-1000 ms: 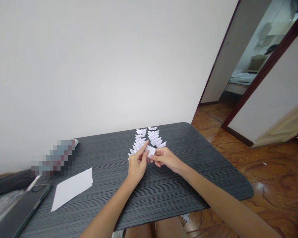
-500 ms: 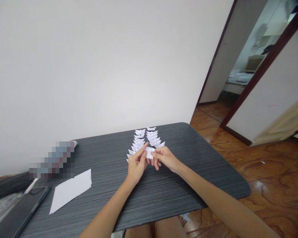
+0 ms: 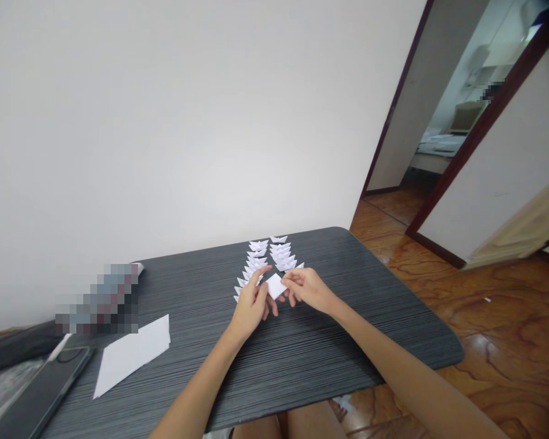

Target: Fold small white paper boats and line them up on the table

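A small folded white paper square (image 3: 277,288) is sitting between our hands: our right hand (image 3: 312,291) is pinching it; whether our left hand (image 3: 251,306) is gripping, we cannot tell. Beyond our fingers, paper boats (image 3: 281,256) are standing in two rows on the counter (image 3: 201,305); well left, white paper (image 3: 132,353) is lying.

The head-worn camera looks forward and down across the tabletop (image 3: 201,329). It faces the white wall (image 3: 187,122) just beyond.

A flat dark device (image 3: 46,391) lies left; brown flooring (image 3: 498,329) shows at right.
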Tool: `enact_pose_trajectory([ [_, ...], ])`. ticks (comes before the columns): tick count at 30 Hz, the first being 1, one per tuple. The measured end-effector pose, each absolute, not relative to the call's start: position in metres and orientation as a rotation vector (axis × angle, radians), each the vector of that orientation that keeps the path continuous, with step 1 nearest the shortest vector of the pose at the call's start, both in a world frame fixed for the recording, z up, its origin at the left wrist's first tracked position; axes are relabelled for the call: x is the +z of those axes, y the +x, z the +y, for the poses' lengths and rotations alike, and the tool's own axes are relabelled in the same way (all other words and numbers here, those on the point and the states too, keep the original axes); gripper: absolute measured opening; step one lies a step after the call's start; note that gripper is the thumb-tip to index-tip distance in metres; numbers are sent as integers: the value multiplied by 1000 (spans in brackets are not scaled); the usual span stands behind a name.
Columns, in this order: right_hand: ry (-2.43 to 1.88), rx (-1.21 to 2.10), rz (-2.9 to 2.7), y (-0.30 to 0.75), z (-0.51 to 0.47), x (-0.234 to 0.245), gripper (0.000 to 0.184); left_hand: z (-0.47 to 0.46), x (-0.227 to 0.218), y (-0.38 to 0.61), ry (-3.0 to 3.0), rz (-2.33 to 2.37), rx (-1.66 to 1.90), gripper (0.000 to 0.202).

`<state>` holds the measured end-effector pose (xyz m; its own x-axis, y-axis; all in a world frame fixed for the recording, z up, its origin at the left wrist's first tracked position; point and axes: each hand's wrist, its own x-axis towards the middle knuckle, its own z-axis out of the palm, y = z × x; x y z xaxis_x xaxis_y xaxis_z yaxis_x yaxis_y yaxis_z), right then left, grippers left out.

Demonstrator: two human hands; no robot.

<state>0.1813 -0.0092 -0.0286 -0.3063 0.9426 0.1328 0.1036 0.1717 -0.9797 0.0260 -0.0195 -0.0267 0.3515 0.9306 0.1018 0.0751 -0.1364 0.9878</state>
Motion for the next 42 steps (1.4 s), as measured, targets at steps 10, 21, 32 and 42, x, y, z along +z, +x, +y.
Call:
enact_pose_trajectory([
  [10, -908, 1178, -1459, 186, -12, -14, 16, -23, -18, 22, 1867, 880, 1186, 20],
  [21, -776, 1118, -1607, 191, -15, -9, 16, -24, -18, 23, 1584, 884, 1214, 27],
  [32, -755, 1305, -1479, 191, -13, -13, 15, -17, -17, 16, 2057, 943, 1417, 17],
  [42, -595, 1456, -1563, 192, -15, -12, 32, -24, -14, 19, 2049, 935, 1537, 7],
])
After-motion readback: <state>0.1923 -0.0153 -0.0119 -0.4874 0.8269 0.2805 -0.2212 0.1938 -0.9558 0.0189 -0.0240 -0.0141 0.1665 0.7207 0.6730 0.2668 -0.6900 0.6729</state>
